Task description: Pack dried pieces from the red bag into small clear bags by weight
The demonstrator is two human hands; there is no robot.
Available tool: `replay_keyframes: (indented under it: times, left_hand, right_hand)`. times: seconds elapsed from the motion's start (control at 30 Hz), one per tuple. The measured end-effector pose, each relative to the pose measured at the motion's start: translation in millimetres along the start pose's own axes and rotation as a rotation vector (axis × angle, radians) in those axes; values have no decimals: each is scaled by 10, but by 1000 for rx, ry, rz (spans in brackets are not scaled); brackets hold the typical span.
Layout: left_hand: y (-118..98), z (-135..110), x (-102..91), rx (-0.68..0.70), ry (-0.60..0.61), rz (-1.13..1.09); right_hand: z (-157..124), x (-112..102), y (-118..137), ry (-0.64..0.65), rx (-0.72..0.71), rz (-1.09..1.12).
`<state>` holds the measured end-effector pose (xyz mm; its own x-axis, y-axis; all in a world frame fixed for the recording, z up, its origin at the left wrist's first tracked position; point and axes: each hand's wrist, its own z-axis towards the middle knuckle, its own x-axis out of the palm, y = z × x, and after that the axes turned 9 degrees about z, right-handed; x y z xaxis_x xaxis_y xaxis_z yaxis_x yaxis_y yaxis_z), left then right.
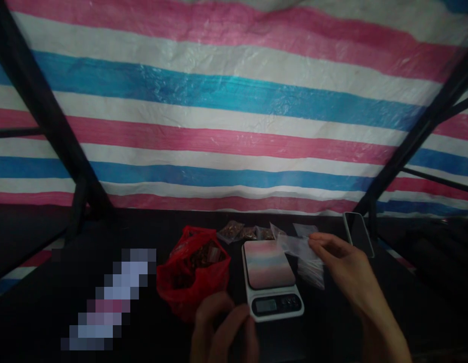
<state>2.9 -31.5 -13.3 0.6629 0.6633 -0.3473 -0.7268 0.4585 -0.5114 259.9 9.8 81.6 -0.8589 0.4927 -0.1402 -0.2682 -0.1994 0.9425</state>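
From my end I've got the right hand (pixel 349 267) pinching a clear plastic bag (pixel 294 246), its loose end by the far right corner of the white scale (pixel 269 264). Left hand (pixel 222 327) has curled fingers near the scale's front, can't tell if it's gripping anything. Red bag (pixel 173 292) of brown bits (pixel 203 256) sits left of the scale on the dark tabletop (pixel 141 229).

From my end I'm watching a dark worktop (pixel 133 232); it's carrying an open red bag (pixel 183 300), a white scale (pixel 271 269), small filled bags (pixel 231 232) behind, clear bags (pixel 311 275) beside the scale, and a phone (pixel 358 235).
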Motion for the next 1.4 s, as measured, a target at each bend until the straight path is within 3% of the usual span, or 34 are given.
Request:
replay_keyframes:
  times: [0.07, 0.13, 0.23, 0.33, 0.47, 0.63, 0.83, 0.93, 1.07, 1.23, 1.3, 1.4]
  left_hand:
    - [-177, 307, 81, 149, 221, -55]
    - [-250, 577, 162, 167, 454, -115]
    - [-168, 782, 247, -52, 685, -295]
    - [21, 775, 248, -289, 780, -420]
    - [156, 741, 171, -397, 774, -470]
    - [124, 880, 53, -615, 716, -805]
    - [244, 1010, -167, -715, 926, -1174]
    - [298, 1061, -239, -740, 945, -1111]
    - [338, 1196, -355, -700, 871, -933]
    - [586, 1399, -591, -729, 564, -704]
    - [733, 1427, -685, -736, 517, -642]
    - [900, 1391, -794, -710, 612, -554]
  right_hand:
    - [-100, 156, 173, 180, -21, 78]
    - [-193, 345, 304, 369, -42, 128]
    - [-288, 634, 404, 566, -50, 187]
    - [-319, 871, 418, 660, -1, 225]
    - [-324, 1068, 403, 723, 4, 292]
    - [-376, 1126, 393, 721, -111, 180]
    - [-440, 1140, 354, 628, -186, 81]
    - [-466, 1166, 388, 608, -228, 63]
    - [-509, 1254, 483, 560, -304, 25]
    - [-495, 1571, 430, 467, -310, 106]
    - [-491, 1700, 317, 561, -262, -12]
    - [-531, 1772, 165, 775, -197, -241]
